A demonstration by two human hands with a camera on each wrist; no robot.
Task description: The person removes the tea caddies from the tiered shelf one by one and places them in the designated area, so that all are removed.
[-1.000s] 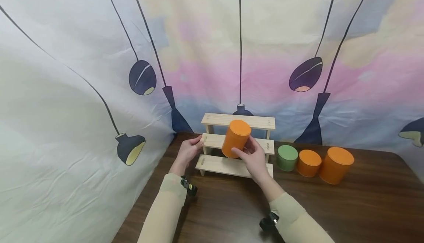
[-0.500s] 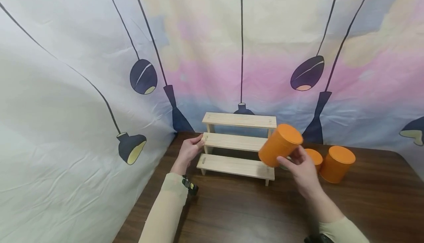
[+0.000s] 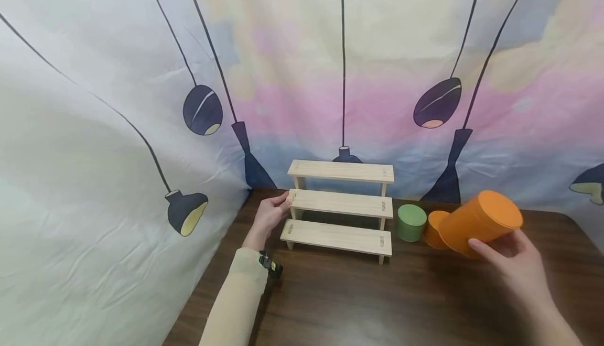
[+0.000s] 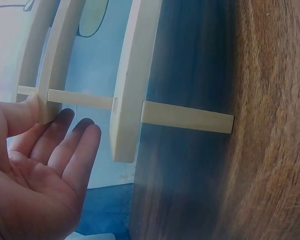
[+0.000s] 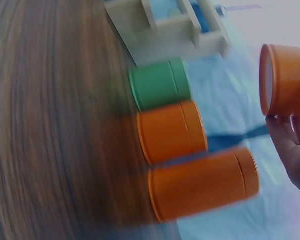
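A three-step wooden stand (image 3: 340,237) rests on the table with nothing on its steps. My left hand (image 3: 269,217) pinches the left end of its middle board between thumb and fingers, as the left wrist view also shows (image 4: 45,170). To the right of the stand, my right hand (image 3: 516,267) grips a tall orange canister (image 3: 476,225), tilted and lifted off the table. Standing in a row are a short green canister (image 3: 411,223), a short orange canister (image 3: 435,229) and a second tall orange canister (image 5: 205,185), mostly hidden behind the held one in the head view.
The dark wooden table (image 3: 340,304) meets a printed cloth backdrop (image 3: 387,99) behind the stand. Another pale cloth (image 3: 94,204) hangs along the left side. Painted lamps on the cloth are flat pictures.
My right hand has carried the tall orange canister from in front of the stand rightward, over the row of canisters, tilting it more. The left hand has stayed on the middle board.
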